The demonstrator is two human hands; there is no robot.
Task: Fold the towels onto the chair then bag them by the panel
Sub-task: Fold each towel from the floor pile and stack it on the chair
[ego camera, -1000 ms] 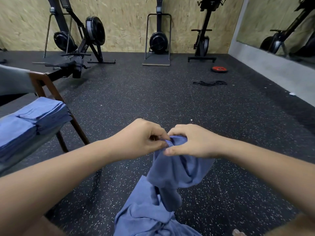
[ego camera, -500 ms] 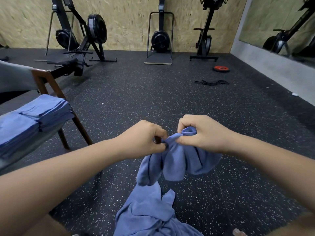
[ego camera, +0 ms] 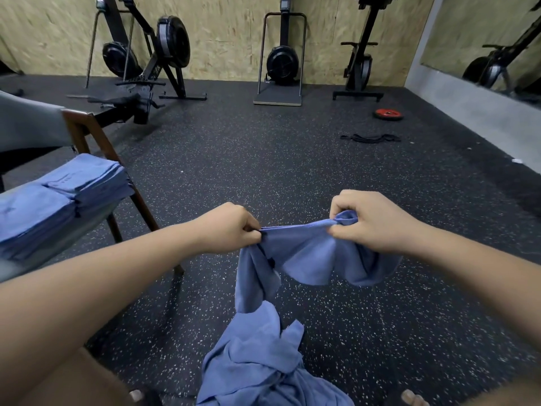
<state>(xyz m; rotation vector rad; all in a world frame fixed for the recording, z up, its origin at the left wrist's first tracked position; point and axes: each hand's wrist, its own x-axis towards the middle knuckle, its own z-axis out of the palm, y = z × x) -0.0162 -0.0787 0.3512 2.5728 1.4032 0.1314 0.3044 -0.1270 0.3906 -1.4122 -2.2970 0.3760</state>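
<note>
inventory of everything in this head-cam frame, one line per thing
held towel: one, blue, stretched between both hands above the floor
towel pile: one heap, blue, crumpled on the floor at bottom centre; count unclear
folded towels: two stacks, blue, on the chair seat
chair: one, dark wood frame, left
grey cloth: one, over the chair's back
exercise machines: at least four, black, along the back wall
weight plate: one, red, floor at right rear
strap: one, black, floor near the plate
mirror: one, right wall
floor: black, white-speckled
left hand: pinches the held towel's top edge
right hand: grips that edge, bunched
toes: bare, bottom edge
</note>
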